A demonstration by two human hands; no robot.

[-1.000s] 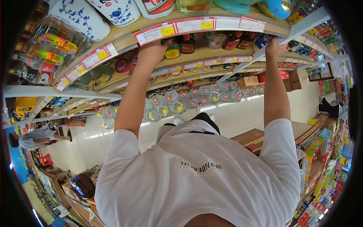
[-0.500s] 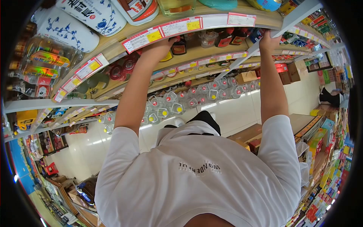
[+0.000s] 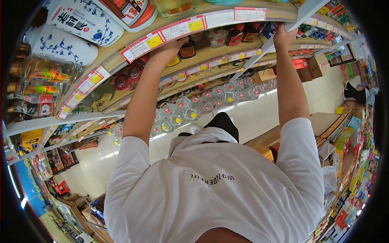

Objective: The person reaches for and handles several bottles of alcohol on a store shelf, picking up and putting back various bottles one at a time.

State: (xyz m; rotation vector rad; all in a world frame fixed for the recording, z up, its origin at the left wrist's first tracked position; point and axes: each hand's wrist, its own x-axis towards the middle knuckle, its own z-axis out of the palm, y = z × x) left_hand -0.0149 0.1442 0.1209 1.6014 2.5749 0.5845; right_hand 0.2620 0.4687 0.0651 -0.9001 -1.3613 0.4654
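Observation:
My left hand (image 3: 170, 50) reaches in below the upper shelf's price-label rail (image 3: 178, 30). Most of its fingers are hidden by the rail, and a dark bottle (image 3: 187, 49) with a label stands right beside it. My right hand (image 3: 285, 35) is up at the shelf edge, next to the grey metal upright (image 3: 265, 49). Its fingers go out of sight behind the edge, close to a dark blue item (image 3: 270, 30). Between the hands, dark red-capped bottles (image 3: 235, 36) and a clear jar (image 3: 218, 38) stand on the lower shelf.
White jugs with blue flowers (image 3: 87, 24) and clear bottles (image 3: 48, 75) fill the upper shelf at left. Several large clear jugs (image 3: 182, 109) stand on the tiled floor under the shelves. Cardboard boxes (image 3: 320, 65) are at right. Behind me are stacked goods (image 3: 344, 150).
The view has shifted slightly, so the shelves sit a little further left and higher. Both hands stay at nearly the same places on the shelf.

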